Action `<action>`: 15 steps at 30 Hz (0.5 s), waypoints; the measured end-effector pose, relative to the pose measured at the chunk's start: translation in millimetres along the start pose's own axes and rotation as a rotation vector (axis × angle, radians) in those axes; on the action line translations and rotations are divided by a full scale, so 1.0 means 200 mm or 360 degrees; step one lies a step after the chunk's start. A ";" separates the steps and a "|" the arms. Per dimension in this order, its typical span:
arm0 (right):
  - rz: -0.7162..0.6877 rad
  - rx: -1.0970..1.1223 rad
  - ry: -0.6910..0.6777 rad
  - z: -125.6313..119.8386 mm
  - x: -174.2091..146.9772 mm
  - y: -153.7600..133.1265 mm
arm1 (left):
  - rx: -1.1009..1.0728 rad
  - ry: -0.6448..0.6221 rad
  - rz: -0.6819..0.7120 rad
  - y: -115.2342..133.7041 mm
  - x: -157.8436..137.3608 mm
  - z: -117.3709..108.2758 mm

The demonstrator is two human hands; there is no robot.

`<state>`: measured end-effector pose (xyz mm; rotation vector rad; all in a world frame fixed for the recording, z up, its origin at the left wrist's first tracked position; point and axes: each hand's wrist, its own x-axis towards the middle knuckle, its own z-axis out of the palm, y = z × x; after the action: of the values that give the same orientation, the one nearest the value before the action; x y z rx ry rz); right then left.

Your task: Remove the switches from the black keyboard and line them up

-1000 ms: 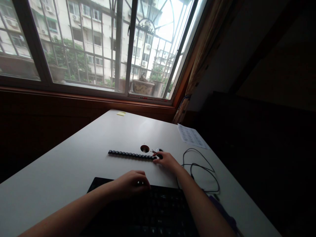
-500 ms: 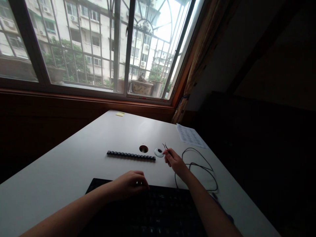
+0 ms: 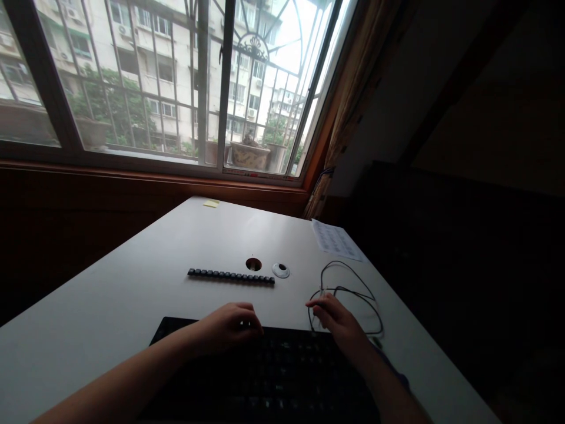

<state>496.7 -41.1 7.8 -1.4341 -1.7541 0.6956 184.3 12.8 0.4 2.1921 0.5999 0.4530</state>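
Note:
A black keyboard (image 3: 282, 377) lies in front of me on the white table, in deep shadow. My left hand (image 3: 233, 324) rests over its upper edge with bent fingers; the fingertips meet the keyboard and are partly hidden. My right hand (image 3: 333, 312) is closed around a thin two-pronged wire tool that looks like a keycap puller (image 3: 323, 290). That hand is raised near the keyboard's upper right part, in front of the cable. Beyond the keyboard stands a straight row of black keycaps (image 3: 231, 276).
A round hole (image 3: 253, 264) and its white cover ring (image 3: 281, 270) are behind the keycap row. A black cable (image 3: 375, 300) loops on the right. Printed paper (image 3: 336, 239) lies at the right edge, a yellow note (image 3: 210, 204) at the far corner. A barred window is behind.
My right hand has moved down and rightward with the keycap puller, from beside the cover ring to near the keyboard's upper edge. My left hand keeps its place.

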 end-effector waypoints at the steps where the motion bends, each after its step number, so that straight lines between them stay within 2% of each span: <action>1: 0.0002 0.0006 -0.0020 0.00 -0.01 0.01 | 0.0002 0.0001 -0.0007 0.00 0.00 0.00; 9: -0.0052 -0.0077 -0.0136 -0.01 -0.05 0.00 | 0.0018 0.0030 0.0023 -0.01 0.00 0.01; 15: -0.0038 -0.0133 -0.0102 -0.02 -0.09 0.05 | 0.0033 0.0024 0.0014 0.00 0.00 0.01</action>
<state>506.3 -56.4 -1.9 -1.4587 -1.8659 0.6696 185.3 11.5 -0.6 2.2135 0.6056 0.4707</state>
